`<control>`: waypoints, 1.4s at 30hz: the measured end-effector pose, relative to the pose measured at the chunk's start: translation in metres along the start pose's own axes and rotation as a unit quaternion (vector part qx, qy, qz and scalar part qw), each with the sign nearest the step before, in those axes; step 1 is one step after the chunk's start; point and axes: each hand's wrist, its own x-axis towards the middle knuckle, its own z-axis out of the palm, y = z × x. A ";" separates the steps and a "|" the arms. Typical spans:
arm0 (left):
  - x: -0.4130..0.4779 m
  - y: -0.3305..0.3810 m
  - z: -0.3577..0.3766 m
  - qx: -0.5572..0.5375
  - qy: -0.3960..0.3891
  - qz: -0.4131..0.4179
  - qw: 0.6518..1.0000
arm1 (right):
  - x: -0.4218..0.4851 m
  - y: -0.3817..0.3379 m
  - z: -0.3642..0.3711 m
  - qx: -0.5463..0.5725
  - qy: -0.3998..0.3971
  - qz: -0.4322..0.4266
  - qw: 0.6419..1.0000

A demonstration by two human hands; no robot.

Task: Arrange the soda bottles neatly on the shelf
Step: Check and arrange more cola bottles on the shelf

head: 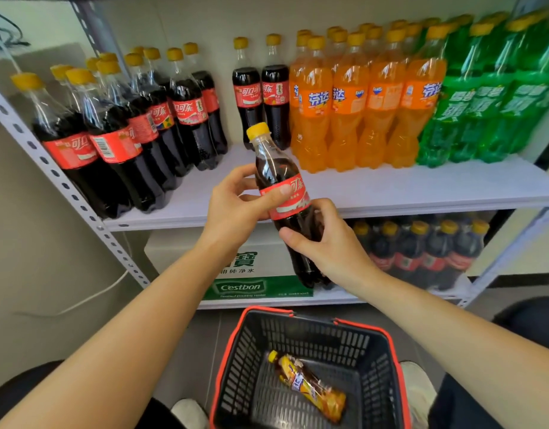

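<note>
Bare forearms, no sleeves; dark trousers & pale shoes.

A pale, plain wall rises behind a metal rack with perforated grey uprights; its white upper board sits above a lower board near the floor; grey floor tiles lie below; a white cable trails on the left; dark cords hang top left; lighting is even and bright.

We hold 1 cola bottle in both hands, left hand at its label, right hand lower, before the shelf; a basket sits below.
</note>
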 end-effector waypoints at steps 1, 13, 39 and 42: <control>0.001 0.001 -0.003 -0.013 -0.013 -0.003 1.000 | 0.001 0.000 0.000 0.025 -0.018 0.008 0.999; 0.001 0.000 -0.004 -0.028 -0.104 -0.037 0.994 | 0.007 0.003 -0.011 0.081 -0.052 0.013 0.995; -0.002 0.003 -0.011 0.124 -0.070 0.024 0.989 | -0.002 0.003 -0.009 -0.120 0.025 -0.019 0.992; -0.002 0.007 -0.011 0.072 -0.037 -0.004 0.997 | -0.002 0.004 -0.007 -0.128 0.030 -0.020 0.991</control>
